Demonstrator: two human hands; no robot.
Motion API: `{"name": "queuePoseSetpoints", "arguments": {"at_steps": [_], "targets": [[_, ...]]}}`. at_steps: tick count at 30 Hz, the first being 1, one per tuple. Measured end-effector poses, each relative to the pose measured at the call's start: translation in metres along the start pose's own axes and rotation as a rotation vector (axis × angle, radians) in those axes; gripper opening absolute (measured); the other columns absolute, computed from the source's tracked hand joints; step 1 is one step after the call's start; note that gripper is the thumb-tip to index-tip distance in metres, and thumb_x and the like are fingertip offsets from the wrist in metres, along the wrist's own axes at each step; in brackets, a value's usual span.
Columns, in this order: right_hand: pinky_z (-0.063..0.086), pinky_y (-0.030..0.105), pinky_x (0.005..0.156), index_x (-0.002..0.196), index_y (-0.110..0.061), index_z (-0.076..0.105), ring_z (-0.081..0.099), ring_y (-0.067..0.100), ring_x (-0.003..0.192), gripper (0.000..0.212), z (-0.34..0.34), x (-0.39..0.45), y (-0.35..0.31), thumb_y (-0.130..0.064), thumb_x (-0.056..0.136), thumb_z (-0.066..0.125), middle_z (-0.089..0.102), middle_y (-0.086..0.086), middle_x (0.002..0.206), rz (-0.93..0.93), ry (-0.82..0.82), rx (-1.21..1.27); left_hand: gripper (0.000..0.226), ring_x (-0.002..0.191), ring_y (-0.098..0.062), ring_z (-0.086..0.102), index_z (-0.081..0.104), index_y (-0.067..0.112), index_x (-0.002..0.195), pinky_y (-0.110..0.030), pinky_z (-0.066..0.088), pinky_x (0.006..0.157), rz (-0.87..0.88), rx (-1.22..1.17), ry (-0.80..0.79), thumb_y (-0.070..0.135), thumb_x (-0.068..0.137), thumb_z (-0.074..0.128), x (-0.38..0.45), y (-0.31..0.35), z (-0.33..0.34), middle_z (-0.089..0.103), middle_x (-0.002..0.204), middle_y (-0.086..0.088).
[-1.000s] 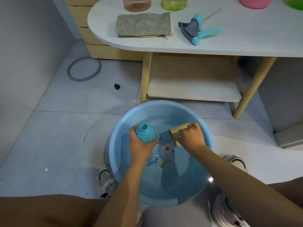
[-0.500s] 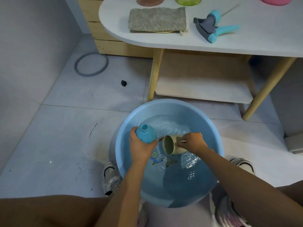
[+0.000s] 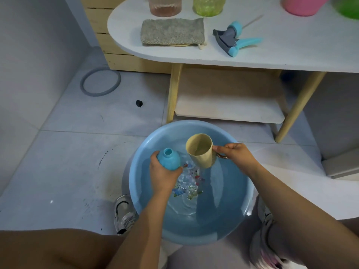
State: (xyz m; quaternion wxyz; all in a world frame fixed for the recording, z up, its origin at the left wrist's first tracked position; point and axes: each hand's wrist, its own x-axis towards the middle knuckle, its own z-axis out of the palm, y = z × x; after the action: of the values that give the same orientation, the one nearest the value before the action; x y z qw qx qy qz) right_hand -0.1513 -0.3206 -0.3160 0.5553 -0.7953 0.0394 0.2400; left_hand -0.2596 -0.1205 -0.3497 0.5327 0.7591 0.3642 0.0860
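Note:
A light blue basin (image 3: 240,220) holding water sits on the floor between my feet. My left hand (image 3: 165,175) grips a turquoise bottle (image 3: 169,159) with an open neck, upright above the water. My right hand (image 3: 236,155) holds a beige cup (image 3: 201,151) by its handle, just right of the bottle. The cup is raised above the water, tilted toward me, with some water inside. Colourful printed figures show through the rippling water on the basin's bottom.
A white table (image 3: 291,47) on wooden legs stands behind the basin, with a lower shelf (image 3: 229,113). On it lie a grey cloth (image 3: 172,32), a turquoise spray head (image 3: 233,38) and several coloured containers. A grey ring (image 3: 100,81) and a small black object (image 3: 139,103) lie on the floor.
My right hand has lifted the cup out of the water and turned it mouth up. The left hand keeps the bottle where it was. The view has shifted slightly.

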Motion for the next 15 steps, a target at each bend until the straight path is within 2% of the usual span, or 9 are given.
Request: {"name": "queuePoseSetpoints", "arguments": {"at_steps": [3, 7, 9, 12, 15], "targets": [[0.020, 0.021, 0.044, 0.046, -0.022, 0.030, 0.024, 0.011, 0.048, 0.056, -0.009, -0.005, -0.020, -0.036, 0.069, 0.079, 0.028, -0.007, 0.047, -0.067, 0.022, -0.031, 0.089, 0.110, -0.022, 0.052, 0.038, 0.020, 0.130, -0.042, 0.049, 0.092, 0.018, 0.025, -0.037, 0.020, 0.056, 0.089, -0.004, 0.003, 0.005, 0.051, 0.123, -0.002], [0.016, 0.019, 0.039, 0.045, -0.020, 0.027, 0.018, 0.008, 0.043, 0.060, -0.013, -0.011, -0.043, -0.031, 0.070, 0.080, 0.021, -0.011, 0.044, -0.194, 0.031, -0.099, 0.083, 0.108, -0.021, 0.053, 0.040, 0.024, 0.124, -0.039, 0.049, 0.090, 0.058, 0.034, -0.068, 0.019, 0.056, 0.088, -0.008, 0.009, 0.010, 0.052, 0.119, 0.000], [0.015, 0.018, 0.040, 0.043, -0.019, 0.026, 0.019, 0.009, 0.042, 0.061, -0.014, -0.014, -0.052, -0.032, 0.071, 0.079, 0.021, -0.010, 0.040, -0.249, 0.053, -0.179, 0.082, 0.107, -0.021, 0.053, 0.039, 0.026, 0.122, -0.040, 0.050, 0.090, 0.068, 0.037, -0.085, 0.018, 0.055, 0.087, -0.008, 0.011, 0.012, 0.052, 0.118, 0.001], [0.017, 0.019, 0.040, 0.041, -0.018, 0.029, 0.024, 0.010, 0.041, 0.060, -0.013, -0.020, -0.063, -0.035, 0.071, 0.078, 0.025, -0.008, 0.037, -0.335, 0.095, -0.294, 0.079, 0.105, -0.018, 0.054, 0.037, 0.032, 0.115, -0.033, 0.050, 0.085, 0.090, 0.036, -0.093, 0.018, 0.056, 0.087, -0.009, 0.013, 0.015, 0.052, 0.116, 0.002], [0.020, 0.017, 0.041, 0.041, -0.017, 0.036, 0.028, 0.010, 0.041, 0.055, -0.011, -0.025, -0.070, -0.035, 0.072, 0.078, 0.027, -0.007, 0.037, -0.452, 0.136, -0.398, 0.079, 0.104, -0.018, 0.055, 0.038, 0.030, 0.117, -0.030, 0.049, 0.080, 0.095, 0.033, -0.096, 0.017, 0.056, 0.086, -0.009, 0.014, 0.016, 0.053, 0.116, 0.002]]}}
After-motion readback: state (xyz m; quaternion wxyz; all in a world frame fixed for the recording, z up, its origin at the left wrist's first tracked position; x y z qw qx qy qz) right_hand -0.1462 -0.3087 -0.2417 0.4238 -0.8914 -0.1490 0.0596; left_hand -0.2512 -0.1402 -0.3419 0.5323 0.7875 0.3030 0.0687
